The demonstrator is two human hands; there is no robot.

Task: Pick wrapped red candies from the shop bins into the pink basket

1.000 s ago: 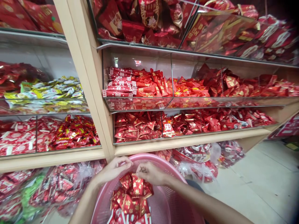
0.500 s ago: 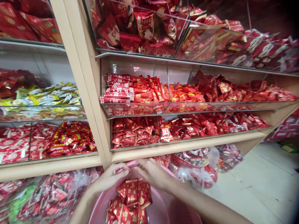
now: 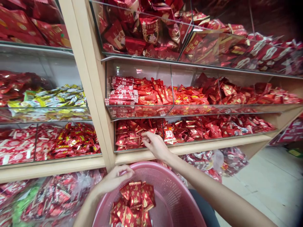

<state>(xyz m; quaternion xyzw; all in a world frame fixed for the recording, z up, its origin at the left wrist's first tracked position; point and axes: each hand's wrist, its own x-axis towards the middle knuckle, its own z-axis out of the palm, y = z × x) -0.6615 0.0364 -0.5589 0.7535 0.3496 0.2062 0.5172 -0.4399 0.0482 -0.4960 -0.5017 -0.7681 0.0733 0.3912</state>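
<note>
My left hand (image 3: pixel 118 178) is curled over the left rim of a pink plastic basket (image 3: pixel 187 201), fingers bent inward. Inside the basket lies a small pile of red candy packets (image 3: pixel 134 201) with gold print. My right hand (image 3: pixel 156 145) is raised beyond the basket, at the front of the lowest shelf compartment. Its fingers are loosely bent and apart, with nothing seen in them. Just past the fingertips lie more red and gold packets (image 3: pixel 127 137), partly covered by that hand.
Wooden shelving (image 3: pixel 94 91) with clear dividers and fronts holds red packets on several levels. Yellow and white packets (image 3: pixel 54 97) fill a compartment at left. Beneath the shelves sit clear bags of packets (image 3: pixel 59 195). Pale floor tiles (image 3: pixel 258 179) show at right.
My right hand has moved from the basket's far rim up and forward to the lowest shelf compartment. The left hand stays at the rim, and the view has shifted slightly.
</note>
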